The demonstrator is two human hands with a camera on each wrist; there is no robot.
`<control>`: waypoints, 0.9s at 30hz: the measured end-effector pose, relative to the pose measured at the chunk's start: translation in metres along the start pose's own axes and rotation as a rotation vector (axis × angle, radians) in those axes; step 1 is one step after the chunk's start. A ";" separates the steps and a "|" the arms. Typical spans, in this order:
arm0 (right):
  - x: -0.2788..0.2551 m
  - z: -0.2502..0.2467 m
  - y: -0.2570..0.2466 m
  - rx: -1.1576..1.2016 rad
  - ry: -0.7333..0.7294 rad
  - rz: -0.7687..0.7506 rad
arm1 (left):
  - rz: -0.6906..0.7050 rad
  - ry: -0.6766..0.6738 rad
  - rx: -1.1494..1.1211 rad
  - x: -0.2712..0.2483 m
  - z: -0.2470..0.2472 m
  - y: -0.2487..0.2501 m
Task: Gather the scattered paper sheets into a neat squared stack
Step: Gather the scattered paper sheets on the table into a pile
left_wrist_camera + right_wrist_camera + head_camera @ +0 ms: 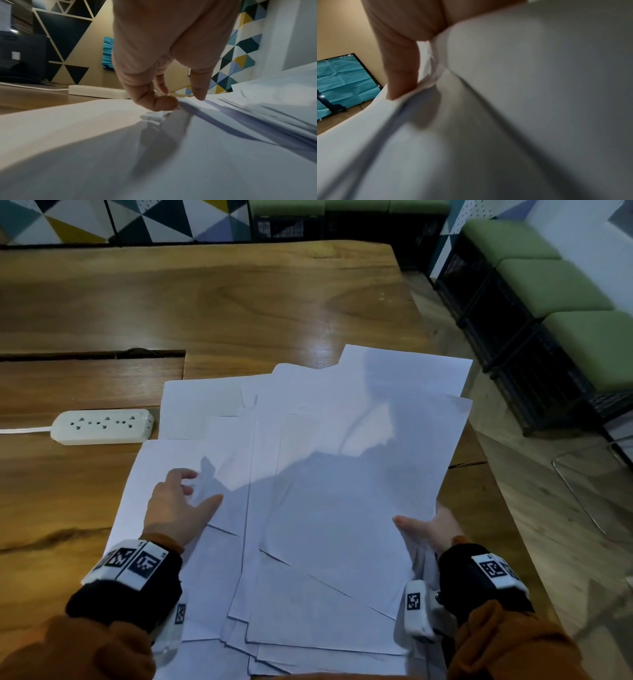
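**Sheets half gathered, not yet squared**

Fanned across the near right part of the table (239, 302), with corners sticking out at several angles: the sheets (325, 491). Overlapped already, so gathered in the loose sense only; edges nowhere aligned.

Left hand (178, 505) over the leftmost sheets, fingers loosely curled, tips down on the paper; in the left wrist view (159, 67), thumb and finger close at a sheet edge, perhaps pinching it, though contact cannot be told for sure. Probably placed there to draw the left sheets inward.

Right hand (431, 529) pinching the right edge of the upper sheets, thumb on top, fingers beneath; seen close in the right wrist view (399, 60), the paper lifted and bowed over the fingers. Likely held so as an anchor to pull the rest against.

Table edge just right of the pile, some corners overhanging: little room there. Power strip (102, 426) near the far left corner of the fan. Bare wood beyond, ample for sliding and tapping edges.
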State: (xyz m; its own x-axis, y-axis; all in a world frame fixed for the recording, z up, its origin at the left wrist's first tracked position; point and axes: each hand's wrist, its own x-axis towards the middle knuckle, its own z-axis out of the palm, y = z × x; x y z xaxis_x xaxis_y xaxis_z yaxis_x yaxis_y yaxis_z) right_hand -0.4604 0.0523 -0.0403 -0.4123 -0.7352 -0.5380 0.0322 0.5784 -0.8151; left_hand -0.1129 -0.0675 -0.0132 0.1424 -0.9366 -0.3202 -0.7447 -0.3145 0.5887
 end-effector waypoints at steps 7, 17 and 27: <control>-0.002 -0.003 -0.001 0.044 -0.082 0.059 | 0.068 -0.101 -0.013 0.012 0.013 0.006; -0.004 -0.003 0.004 0.178 -0.100 0.046 | 0.037 -0.370 -0.400 -0.029 0.017 0.021; -0.003 -0.002 0.015 0.201 -0.094 0.001 | 0.001 -0.027 -0.090 -0.004 0.004 0.004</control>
State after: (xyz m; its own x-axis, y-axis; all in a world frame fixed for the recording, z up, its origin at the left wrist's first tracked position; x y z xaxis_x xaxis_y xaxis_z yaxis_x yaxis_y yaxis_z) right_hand -0.4603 0.0636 -0.0501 -0.3256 -0.7702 -0.5485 0.2171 0.5037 -0.8362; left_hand -0.1190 -0.0646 -0.0133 0.1232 -0.9327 -0.3390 -0.6833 -0.3275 0.6526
